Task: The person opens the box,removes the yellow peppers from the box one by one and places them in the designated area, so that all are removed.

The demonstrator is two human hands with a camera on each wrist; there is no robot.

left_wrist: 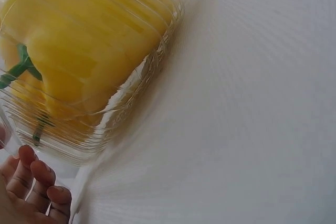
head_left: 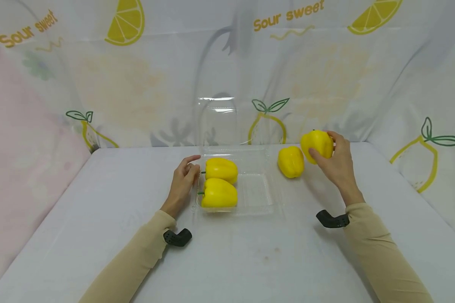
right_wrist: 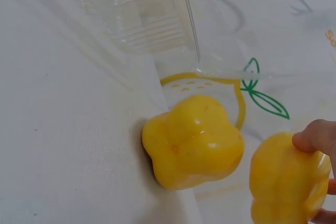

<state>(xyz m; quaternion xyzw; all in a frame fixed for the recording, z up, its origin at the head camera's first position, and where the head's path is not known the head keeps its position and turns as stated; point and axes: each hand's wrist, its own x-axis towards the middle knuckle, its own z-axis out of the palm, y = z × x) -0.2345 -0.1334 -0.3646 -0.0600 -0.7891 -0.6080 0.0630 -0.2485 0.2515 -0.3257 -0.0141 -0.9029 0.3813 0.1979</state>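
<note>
A clear plastic clamshell box (head_left: 254, 210) stands on the table with its lid (head_left: 219, 126) raised at the back. Two yellow bell peppers lie in its left half: a rear one (head_left: 221, 170) and a front one (head_left: 220, 193), green stems toward the left. At the box's left edge, my left hand (head_left: 183, 181) holds the rim, its fingertips (left_wrist: 27, 153) curled by the plastic. My right hand (head_left: 337, 162) grips another yellow bell pepper (head_left: 317, 145), raised above the table, thumb on its near side. Beside it, one more yellow bell pepper (head_left: 291, 162) rests on the table, right of the box.
White cloth covers the table (head_left: 227, 261). A printed curtain (head_left: 155, 75) with lemon pictures hangs close behind the table's back edge and along both sides. A black wrist-worn piece sits on each sleeve, left (head_left: 177, 237) and right (head_left: 331, 219).
</note>
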